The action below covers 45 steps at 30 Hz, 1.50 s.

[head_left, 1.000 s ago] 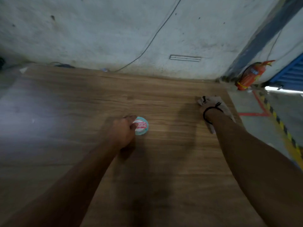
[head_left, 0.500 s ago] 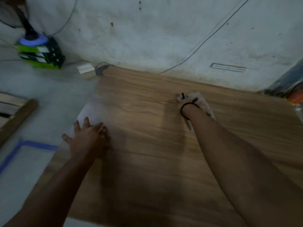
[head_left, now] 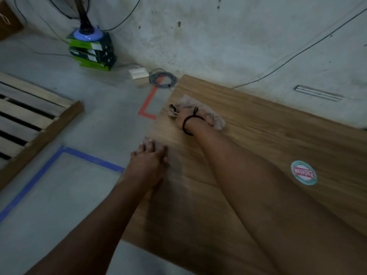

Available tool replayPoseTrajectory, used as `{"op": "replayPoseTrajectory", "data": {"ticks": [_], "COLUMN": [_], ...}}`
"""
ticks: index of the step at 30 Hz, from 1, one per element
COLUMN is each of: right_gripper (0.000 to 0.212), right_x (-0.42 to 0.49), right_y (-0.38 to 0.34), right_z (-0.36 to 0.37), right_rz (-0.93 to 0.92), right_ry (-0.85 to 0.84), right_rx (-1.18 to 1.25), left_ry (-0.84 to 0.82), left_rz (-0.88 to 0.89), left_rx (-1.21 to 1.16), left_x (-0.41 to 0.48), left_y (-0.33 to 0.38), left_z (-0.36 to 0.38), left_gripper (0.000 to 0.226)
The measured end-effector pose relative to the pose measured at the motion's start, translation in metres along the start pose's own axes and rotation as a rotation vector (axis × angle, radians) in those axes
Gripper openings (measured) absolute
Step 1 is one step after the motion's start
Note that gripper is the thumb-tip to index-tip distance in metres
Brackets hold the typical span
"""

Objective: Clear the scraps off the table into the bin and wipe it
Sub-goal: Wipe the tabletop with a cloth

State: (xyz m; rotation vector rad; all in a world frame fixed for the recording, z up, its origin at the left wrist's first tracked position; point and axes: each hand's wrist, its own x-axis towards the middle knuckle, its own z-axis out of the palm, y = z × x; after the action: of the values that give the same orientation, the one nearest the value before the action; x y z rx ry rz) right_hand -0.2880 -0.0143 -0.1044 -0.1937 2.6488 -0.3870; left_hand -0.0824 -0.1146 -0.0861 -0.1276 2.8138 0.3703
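While the left grip point(head_left: 148, 165) lies splayed, the right grip point(head_left: 185, 117), fingers hidden, seemingly clutches cloth point(head_left: 218, 123).

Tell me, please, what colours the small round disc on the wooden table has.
The round disc is teal-rimmed, white inside, with a red label; head view.
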Motion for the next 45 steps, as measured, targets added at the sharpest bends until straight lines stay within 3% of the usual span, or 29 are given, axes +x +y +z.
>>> {"op": "replayPoseTrajectory", "data": {"ticks": [2,6,11,14,21,24,29,34,39,45], "right_gripper": [0.048,0.047,0.048,0.053,0.059,0.058,0.058,0.048,0.041,0.038], "right_x": [-0.053,-0.095,-0.111,-0.119,-0.128,-0.137,-0.167,-0.210,-0.261,-0.317], "right_y": [-0.028,-0.038,-0.007,0.021,0.093,0.134,0.224,0.340,0.440,0.538], "right_z": [-0.016,-0.026,-0.030,-0.040,-0.040,-0.047,-0.065,-0.085,-0.100,-0.109], "right_rz": [-0.074,-0.295,-0.504,-0.562,-0.543,-0.537,-0.461,-0.334,-0.225,-0.072], "right_ry": [-0.031,-0.027,-0.070,-0.098,-0.167,-0.163,-0.151,-0.129,-0.086,-0.065], "right_rx": [-0.040,-0.134,-0.321,-0.299,-0.284,-0.276,-0.258,-0.234,-0.223,-0.195], "left_ry": [-0.013,0.018,0.047,0.057,0.074,0.113,0.085,0.034,0.038,-0.008], "left_rz": [0.002,0.024,0.022,0.012,-0.099,0.028,0.260,0.310,0.405,0.492], "left_rx": [-0.020,-0.009,-0.036,-0.002,0.097,0.092,0.082,0.087,0.081,0.156], "left_x": [-0.001,-0.002,-0.001,-0.001,-0.013,-0.038,-0.066,-0.072,-0.074,-0.086], "left_y": [0.001,0.002,0.000,0.001,0.036,0.085,0.190,0.273,0.339,0.401], "left_z": [-0.002,0.002,0.005,0.009,0.011,0.025,0.056,0.079,0.092,0.114], "left_gripper": [0.051,0.052,0.052,0.054,0.053,0.055,0.075,0.061,0.072,0.064]}}
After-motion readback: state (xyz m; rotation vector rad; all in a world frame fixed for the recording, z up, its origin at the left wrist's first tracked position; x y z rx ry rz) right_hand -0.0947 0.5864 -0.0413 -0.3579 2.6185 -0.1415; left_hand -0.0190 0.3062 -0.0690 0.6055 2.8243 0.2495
